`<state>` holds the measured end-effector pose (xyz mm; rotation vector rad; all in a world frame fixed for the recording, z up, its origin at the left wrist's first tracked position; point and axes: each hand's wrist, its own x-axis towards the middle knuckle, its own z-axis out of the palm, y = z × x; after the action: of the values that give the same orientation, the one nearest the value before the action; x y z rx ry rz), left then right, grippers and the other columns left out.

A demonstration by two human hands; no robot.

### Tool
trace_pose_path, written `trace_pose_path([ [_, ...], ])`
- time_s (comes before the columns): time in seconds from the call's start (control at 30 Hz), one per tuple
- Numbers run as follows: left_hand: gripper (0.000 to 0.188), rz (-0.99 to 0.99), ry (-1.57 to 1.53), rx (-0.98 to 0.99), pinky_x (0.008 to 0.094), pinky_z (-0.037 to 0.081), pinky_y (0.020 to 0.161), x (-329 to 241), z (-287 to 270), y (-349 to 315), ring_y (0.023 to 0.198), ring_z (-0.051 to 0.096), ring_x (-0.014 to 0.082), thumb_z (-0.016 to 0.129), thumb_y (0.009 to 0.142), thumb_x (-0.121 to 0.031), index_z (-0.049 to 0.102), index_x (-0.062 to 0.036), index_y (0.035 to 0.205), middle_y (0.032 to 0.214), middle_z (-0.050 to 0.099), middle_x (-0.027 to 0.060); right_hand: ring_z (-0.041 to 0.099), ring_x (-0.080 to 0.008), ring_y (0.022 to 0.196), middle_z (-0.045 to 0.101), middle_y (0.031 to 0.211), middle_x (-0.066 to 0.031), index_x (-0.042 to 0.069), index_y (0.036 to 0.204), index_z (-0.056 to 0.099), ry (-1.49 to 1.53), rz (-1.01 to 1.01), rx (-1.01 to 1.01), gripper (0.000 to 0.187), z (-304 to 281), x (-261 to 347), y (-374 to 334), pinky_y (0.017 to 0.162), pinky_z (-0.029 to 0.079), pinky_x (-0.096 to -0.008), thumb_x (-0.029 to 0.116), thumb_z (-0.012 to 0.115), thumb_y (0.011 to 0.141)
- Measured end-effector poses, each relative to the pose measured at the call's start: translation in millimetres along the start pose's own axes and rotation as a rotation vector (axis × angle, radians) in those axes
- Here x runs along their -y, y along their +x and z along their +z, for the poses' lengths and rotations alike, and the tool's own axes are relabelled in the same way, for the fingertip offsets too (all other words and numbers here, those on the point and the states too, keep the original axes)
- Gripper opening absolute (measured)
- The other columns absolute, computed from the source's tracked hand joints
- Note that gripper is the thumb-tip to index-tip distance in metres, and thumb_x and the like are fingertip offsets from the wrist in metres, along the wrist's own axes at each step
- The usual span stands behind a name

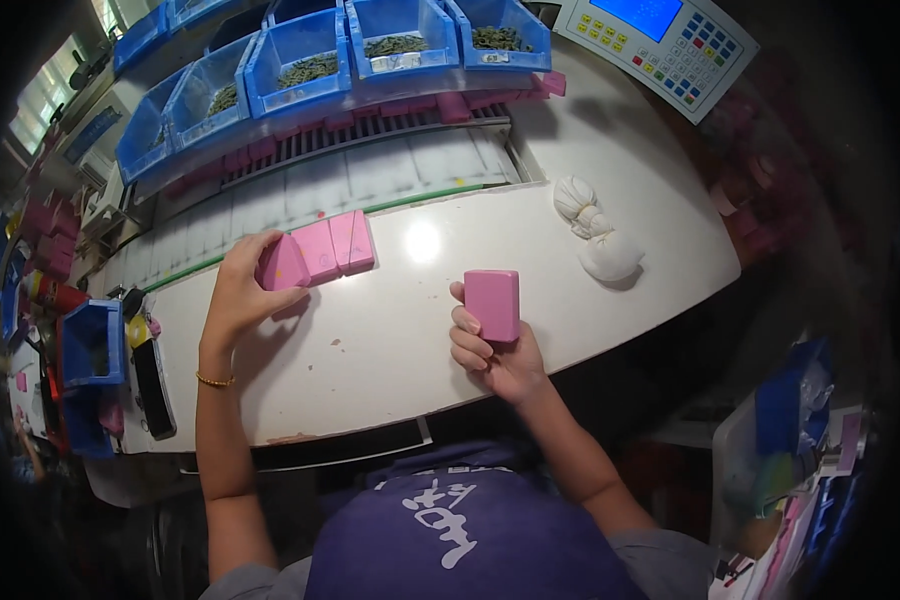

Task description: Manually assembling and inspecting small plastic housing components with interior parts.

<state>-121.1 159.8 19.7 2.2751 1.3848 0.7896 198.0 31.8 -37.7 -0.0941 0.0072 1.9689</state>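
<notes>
In my right hand [515, 368] a smooth pink block [492, 305] stands upright, its broad face toward me, gripped between fingers and thumb above the white table. My left hand [238, 290] is curved around another pink block [285, 263], thumb along its near side and fingers at its far side. That block leans against the left end of a short row on the table. Beside it in the row are a middle pink block [318, 248] and a right-hand pink block [352, 240], touching each other.
Blue bins [298, 62] with small dark pieces line a rack at the back. Under it, more pink blocks lie by a slatted conveyor [370, 133]. A knotted white cloth pouch [610, 255] lies on the right. A keypad panel [660, 45] stands far right, a black phone-like slab [151, 388] at left.
</notes>
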Motion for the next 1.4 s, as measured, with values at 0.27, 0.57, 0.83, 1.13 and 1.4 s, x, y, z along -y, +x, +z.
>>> trace_pose_path([
  [0.27,0.068,0.052,0.103,0.044,0.0402,0.046,0.094,2.9,-1.7,-2.3,0.102,0.059,0.0328,0.083,0.059,-0.027,0.062,0.0002,0.118,0.109,0.062,0.0161,0.051,-0.0136,0.073,0.055,0.099,-0.0078,-0.001,0.139,0.039,-0.351,-0.133,-0.049,0.041,13.5,-9.8,-4.8,0.061,0.043,-0.0269,0.021,0.046,0.105],
  [0.57,0.07,0.042,0.145,0.109,0.0405,0.04,0.102,6.2,-7.0,-1.9,0.113,0.055,0.033,0.083,0.06,-0.027,0.062,-0.0016,0.122,0.117,0.061,0.0158,0.058,-0.0153,0.088,0.057,0.113,-0.0107,0.001,0.147,0.031,-0.572,-0.148,-0.12,0.054,15.9,-10.4,-3.4,0.076,0.052,-0.0276,0.004,0.055,0.099],
  [0.83,0.06,0.176,0.273,-0.059,0.0396,0.042,0.1,4.1,0.4,-4.5,0.11,0.056,0.0308,0.08,0.07,-0.02,0.064,-0.0056,0.127,0.122,0.062,0.0132,0.058,-0.016,0.094,0.058,0.114,-0.0123,0.001,0.155,0.022,-0.719,-0.128,-0.099,0.067,17.6,-12.9,1.1,0.081,0.051,-0.0276,0.002,0.056,0.098],
  [1.13,0.061,-0.374,-0.738,0.201,0.0229,0.052,0.06,-115.3,65.0,-73.4,0.074,0.063,0.0089,0.069,0.091,-0.009,0.044,-0.0034,0.146,0.113,0.066,0.0123,0.059,-0.013,0.096,0.06,0.123,-0.0115,-0.001,0.149,0.037,-1.24,-0.373,-0.115,0.059,8.7,-42.6,-6.3,0.084,0.05,-0.0286,0.002,0.061,0.095],
  [1.4,0.06,-0.451,-0.912,-0.08,0.0222,0.051,0.066,-136.5,93.8,-83.0,0.073,0.061,0.0066,0.08,0.084,-0.016,0.051,0.0048,0.131,0.088,0.067,0.0054,0.059,-0.0275,0.088,0.062,0.129,-0.0142,0.004,0.139,0.054,-1.991,-0.63,0.126,0.067,18.7,-47.9,-7.6,0.078,0.052,-0.034,-0.01,0.065,0.074],
])
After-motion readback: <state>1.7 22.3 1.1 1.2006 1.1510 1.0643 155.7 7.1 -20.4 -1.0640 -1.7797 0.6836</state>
